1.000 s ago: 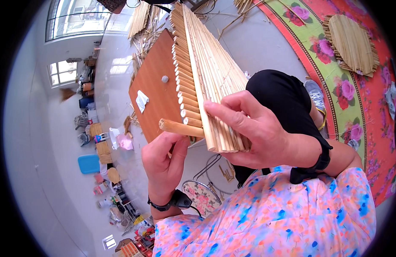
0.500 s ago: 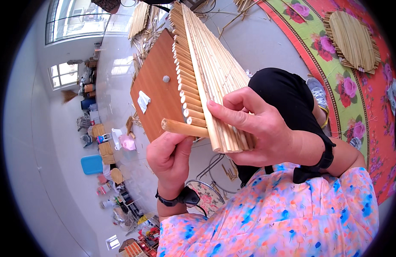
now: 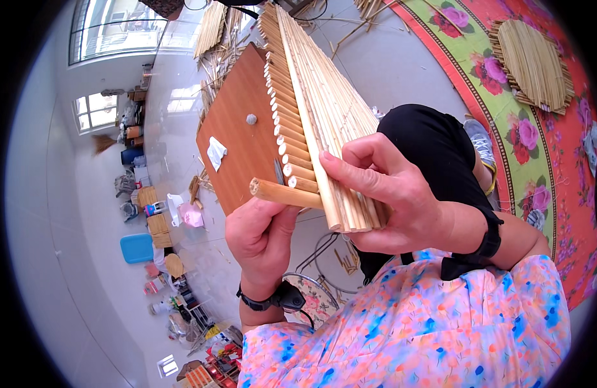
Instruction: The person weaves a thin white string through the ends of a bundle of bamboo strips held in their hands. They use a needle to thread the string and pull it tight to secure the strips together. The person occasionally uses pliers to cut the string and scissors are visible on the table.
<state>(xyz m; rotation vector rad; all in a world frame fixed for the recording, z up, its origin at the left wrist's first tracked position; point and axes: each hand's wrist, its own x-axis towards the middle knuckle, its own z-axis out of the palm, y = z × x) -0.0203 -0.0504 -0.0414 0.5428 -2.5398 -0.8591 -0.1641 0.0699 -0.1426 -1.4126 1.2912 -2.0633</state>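
Note:
A panel of pale plant stalks [image 3: 330,110], laid side by side lengthwise, stretches away from me. Shorter stalks cross beneath it, their cut ends jutting out in a row along its left edge. My right hand [image 3: 402,200] grips the panel's near end, thumb on the top stalk and the other fingers curled round and beneath, partly hidden. At the near left corner a thicker crosswise stalk [image 3: 282,194] sticks out further than the others. My left hand [image 3: 263,239] is closed in a pinch just under that stalk, thumb against finger; whatever lies between its fingertips is too hidden to name.
Beyond the panel's left side is a brown board [image 3: 230,129] bearing a white crumpled tissue [image 3: 216,153] and a small grey ball [image 3: 251,119]. A round stalk mat [image 3: 531,64] lies on the flowered cloth [image 3: 505,129] at right. Loose stalks [image 3: 237,39] litter the floor.
The panel's near end and both hands have shifted slightly to the right. The holds look the same, with the left fingers still pinched below the protruding stalk.

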